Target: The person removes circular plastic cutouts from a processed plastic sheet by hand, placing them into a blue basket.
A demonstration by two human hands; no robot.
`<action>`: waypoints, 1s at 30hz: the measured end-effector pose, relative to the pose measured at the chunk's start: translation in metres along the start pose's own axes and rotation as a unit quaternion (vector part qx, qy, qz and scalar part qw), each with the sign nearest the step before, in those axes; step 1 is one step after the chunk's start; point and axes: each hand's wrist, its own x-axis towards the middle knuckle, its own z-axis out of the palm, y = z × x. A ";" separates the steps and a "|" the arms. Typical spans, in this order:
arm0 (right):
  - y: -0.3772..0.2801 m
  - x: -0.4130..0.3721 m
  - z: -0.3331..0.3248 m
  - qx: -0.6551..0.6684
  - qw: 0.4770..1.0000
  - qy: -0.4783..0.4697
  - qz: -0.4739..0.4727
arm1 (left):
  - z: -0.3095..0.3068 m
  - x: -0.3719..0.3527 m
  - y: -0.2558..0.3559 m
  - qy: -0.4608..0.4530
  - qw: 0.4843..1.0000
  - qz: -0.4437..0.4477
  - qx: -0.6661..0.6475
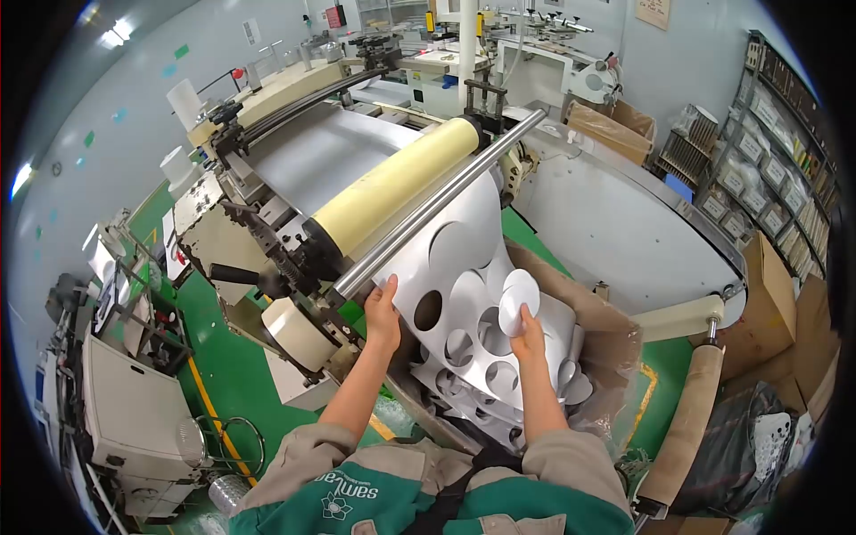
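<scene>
Left hand, fingers closed on the edge of the white punched paper sheet hanging off the bright steel roller; right hand has fingers clamped on a white round paper disc, perhaps several stacked. Picking discs free seems the step in hand; the next pull needs the sheet held taut

Glossy steel bar, matt cream roller, smooth white punched sheet

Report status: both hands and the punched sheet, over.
Left hand gripping punched sheet edge. Right hand holding white discs. Steel roller close above sheet; nothing between hands.
</scene>
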 end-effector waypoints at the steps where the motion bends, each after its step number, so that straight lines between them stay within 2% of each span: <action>1: -0.007 -0.005 0.018 -0.050 0.998 -0.025 -0.010 | -0.008 0.013 -0.015 -0.019 0.999 0.029 -0.031; 2: -0.013 -0.014 0.043 -0.099 0.994 -0.045 -0.018 | -0.002 0.010 -0.017 -0.013 0.998 0.055 -0.038; 3: -0.018 -0.024 0.075 -0.145 0.983 -0.107 -0.029 | -0.003 0.008 -0.020 -0.021 0.998 0.033 -0.054; 6: 0.000 -0.020 0.130 -0.312 0.934 -0.172 -0.014 | 0.002 -0.002 -0.022 -0.045 0.996 0.005 -0.082; 7: 0.004 -0.021 0.148 -0.316 0.922 -0.224 0.024 | -0.005 -0.002 -0.025 -0.054 0.997 0.005 -0.059; 8: 0.017 -0.009 0.145 -0.341 0.906 -0.235 0.086 | -0.010 -0.004 -0.029 -0.058 0.997 0.003 -0.047; 10: 0.035 -0.008 0.141 -0.295 0.922 -0.199 0.152 | -0.019 -0.002 -0.030 -0.076 0.996 -0.001 -0.047; 11: 0.046 -0.005 0.129 -0.246 0.933 -0.218 0.145 | -0.024 0.000 -0.028 -0.104 0.994 -0.013 -0.033; 13: 0.052 -0.012 0.109 -0.072 0.967 -0.175 0.168 | -0.007 -0.009 -0.008 -0.074 0.997 -0.025 0.007; 15: 0.047 -0.008 0.080 0.063 0.973 -0.111 0.191 | 0.000 -0.010 0.007 -0.026 0.997 -0.024 0.063; 16: 0.038 -0.003 0.062 0.110 0.971 -0.070 0.201 | -0.004 -0.003 0.006 -0.046 0.999 0.010 0.012; 18: 0.019 -0.002 0.048 0.045 0.990 -0.034 0.127 | 0.001 0.003 0.018 -0.055 0.998 0.019 -0.022; 20: 0.000 -0.009 0.070 -0.095 0.990 -0.086 0.061 | 0.003 0.018 0.022 -0.064 0.994 0.061 -0.064; 21: -0.005 -0.009 0.085 -0.176 0.978 -0.109 0.039 | 0.001 0.023 0.021 -0.068 0.991 0.078 -0.083; 22: -0.009 -0.010 0.102 -0.256 0.958 -0.131 0.016 | -0.001 0.026 0.023 -0.079 0.990 0.042 -0.105; 24: -0.009 -0.017 0.143 -0.322 0.928 -0.185 -0.037 | 0.001 0.024 0.019 -0.070 0.990 0.072 -0.097; 26: -0.004 -0.021 0.174 -0.345 0.912 -0.221 -0.021 | -0.001 0.013 0.007 -0.076 0.992 0.025 -0.102; 30: 0.025 -0.009 0.180 -0.382 0.878 -0.279 0.071 | -0.004 -0.018 -0.016 -0.053 0.996 -0.033 -0.060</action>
